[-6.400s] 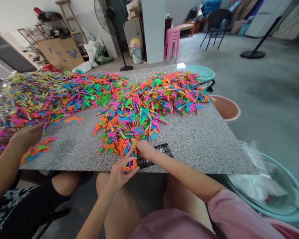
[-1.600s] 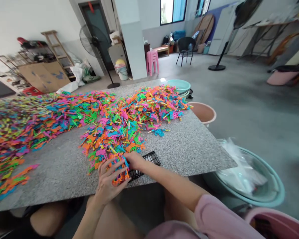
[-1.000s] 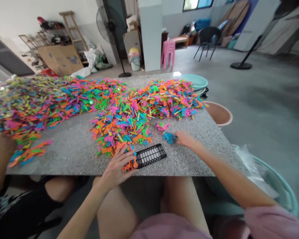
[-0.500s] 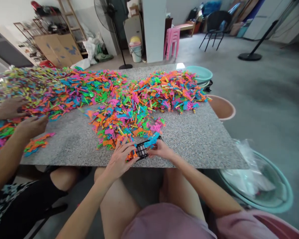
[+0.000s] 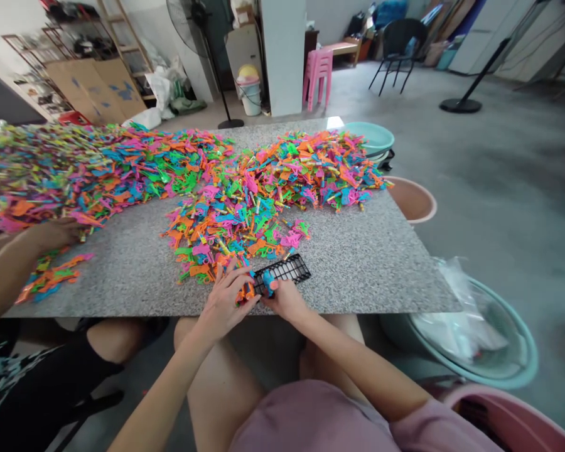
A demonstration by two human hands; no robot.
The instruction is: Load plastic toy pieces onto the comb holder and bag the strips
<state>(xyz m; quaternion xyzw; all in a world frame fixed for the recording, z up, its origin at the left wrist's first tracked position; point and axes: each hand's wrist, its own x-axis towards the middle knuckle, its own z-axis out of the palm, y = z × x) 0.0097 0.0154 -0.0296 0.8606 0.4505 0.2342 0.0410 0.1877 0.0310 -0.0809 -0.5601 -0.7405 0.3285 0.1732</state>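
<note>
A black grid tray [image 5: 289, 271] lies near the table's front edge. My left hand [image 5: 226, 302] is curled round its left end, where orange toy guns [image 5: 246, 291] show between thumb and fingers. My right hand [image 5: 285, 300] pinches a blue toy gun [image 5: 268, 280] over the tray, close beside my left hand. The tray's right half shows bare grid. Just beyond it spreads a heap of small plastic toy guns [image 5: 254, 207] in orange, pink, green and blue, some with shiny yellow parts.
To my left, a co-worker's hand [image 5: 59, 232] reaches into a larger heap [image 5: 136, 160]. The grey speckled table [image 5: 358, 263] ends just before my lap. Tubs stand off its right side: a brown one [image 5: 414, 199], a teal one with plastic bags [image 5: 522, 351] and a pink one [image 5: 513, 408].
My right hand has moved left along the tray with the blue toy gun, toward my left hand. My left hand stays at the tray's left end. The co-worker's hands have shifted left.
</note>
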